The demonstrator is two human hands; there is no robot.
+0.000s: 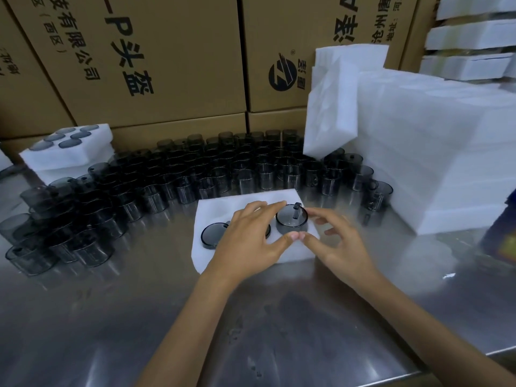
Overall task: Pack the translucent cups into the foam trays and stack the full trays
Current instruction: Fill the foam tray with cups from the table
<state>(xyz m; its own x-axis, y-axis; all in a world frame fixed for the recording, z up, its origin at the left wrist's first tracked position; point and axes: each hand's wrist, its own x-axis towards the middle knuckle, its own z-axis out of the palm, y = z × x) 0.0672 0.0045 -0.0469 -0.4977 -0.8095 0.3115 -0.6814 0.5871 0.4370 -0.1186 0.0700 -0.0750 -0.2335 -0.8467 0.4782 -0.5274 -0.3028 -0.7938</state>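
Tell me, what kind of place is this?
Probably a factory packing bench or warehouse. Stacked cardboard boxes line the back, dozens of identical dark cups crowd a steel table, and white foam trays are piled beside them.

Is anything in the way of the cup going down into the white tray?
Nothing visible blocks it. The cup already sits partway in the foam tray, with the left hand and right hand around it. The neighbouring cup sits apart, in its own spot.
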